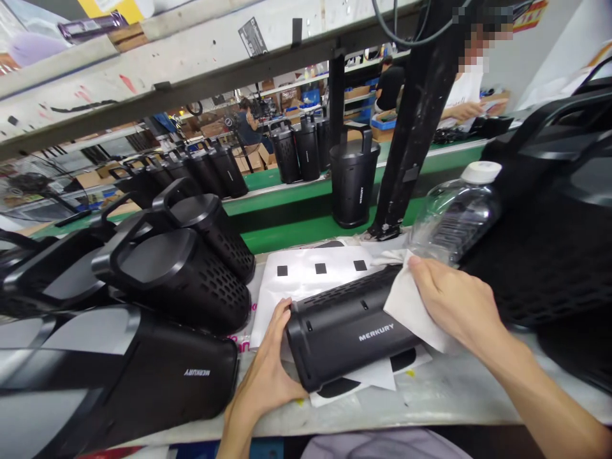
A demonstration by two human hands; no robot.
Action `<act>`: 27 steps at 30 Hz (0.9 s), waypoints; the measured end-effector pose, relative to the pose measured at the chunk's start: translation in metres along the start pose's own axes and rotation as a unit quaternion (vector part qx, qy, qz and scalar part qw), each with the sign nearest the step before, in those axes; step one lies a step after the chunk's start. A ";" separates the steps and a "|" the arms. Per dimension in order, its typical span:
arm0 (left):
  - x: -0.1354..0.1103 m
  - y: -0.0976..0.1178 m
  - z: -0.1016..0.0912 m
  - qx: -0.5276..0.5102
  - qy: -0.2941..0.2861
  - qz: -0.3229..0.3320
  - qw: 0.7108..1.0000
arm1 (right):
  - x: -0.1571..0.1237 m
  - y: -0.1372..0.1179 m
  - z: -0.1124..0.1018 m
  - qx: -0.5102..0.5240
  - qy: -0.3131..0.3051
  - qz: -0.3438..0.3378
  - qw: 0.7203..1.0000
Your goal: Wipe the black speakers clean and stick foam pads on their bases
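A black MERKURY unit with a slotted side lies on its side on the bench in front of me. My left hand grips its left end, thumb below and fingers along the far edge. In my right hand is a bunched white cloth, pressed against the unit's right end, which the cloth covers. White sheets with dark patches lie under and behind the unit. Just beyond my right hand a clear plastic bottle with a white cap leans.
Several more black units with handles crowd the left, one lying nearest. Large black units stand close on the right. Behind the bench runs a green conveyor carrying similar units. A black post and overhead beam frame it; co-workers sit beyond.
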State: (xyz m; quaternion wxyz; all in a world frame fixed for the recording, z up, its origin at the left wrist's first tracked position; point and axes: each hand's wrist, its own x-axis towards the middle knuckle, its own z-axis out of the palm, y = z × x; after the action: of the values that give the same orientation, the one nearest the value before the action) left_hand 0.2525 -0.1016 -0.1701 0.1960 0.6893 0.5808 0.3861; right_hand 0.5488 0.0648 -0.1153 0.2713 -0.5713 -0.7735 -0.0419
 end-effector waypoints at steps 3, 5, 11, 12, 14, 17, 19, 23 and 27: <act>0.001 -0.002 -0.001 0.073 0.037 0.118 0.990 | -0.022 -0.003 0.006 0.052 0.079 0.012 0.995; -0.003 0.000 -0.001 0.093 0.040 0.119 0.988 | -0.040 -0.002 0.012 0.083 0.118 0.004 0.990; -0.024 0.008 0.007 -0.172 -0.027 -0.163 0.971 | -0.077 0.015 0.020 0.173 0.174 -0.066 0.967; -0.026 0.009 0.010 -0.199 -0.033 -0.170 0.965 | -0.077 0.016 0.018 0.151 0.169 -0.058 0.972; -0.025 0.010 0.014 -0.216 -0.031 -0.166 0.962 | -0.074 0.011 0.013 0.089 0.160 -0.051 0.982; -0.020 0.012 0.017 -0.187 -0.012 -0.146 0.971 | -0.068 -0.015 0.009 0.024 0.143 -0.113 0.983; -0.016 0.013 0.016 -0.153 -0.016 -0.128 0.980 | -0.071 -0.049 0.008 0.022 0.134 -0.198 0.971; -0.016 0.013 0.013 -0.049 -0.027 -0.070 0.996 | -0.080 -0.124 0.005 0.107 0.113 -0.308 0.939; -0.024 0.014 0.015 0.037 -0.029 -0.041 0.998 | -0.063 -0.130 -0.001 0.101 0.095 -0.292 0.947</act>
State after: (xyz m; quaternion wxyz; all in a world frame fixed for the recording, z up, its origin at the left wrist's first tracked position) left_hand 0.2721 -0.1254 -0.1768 0.2029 0.6826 0.6163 0.3363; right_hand 0.4445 -0.0350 -0.1120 0.3755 -0.2840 -0.8771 -0.0950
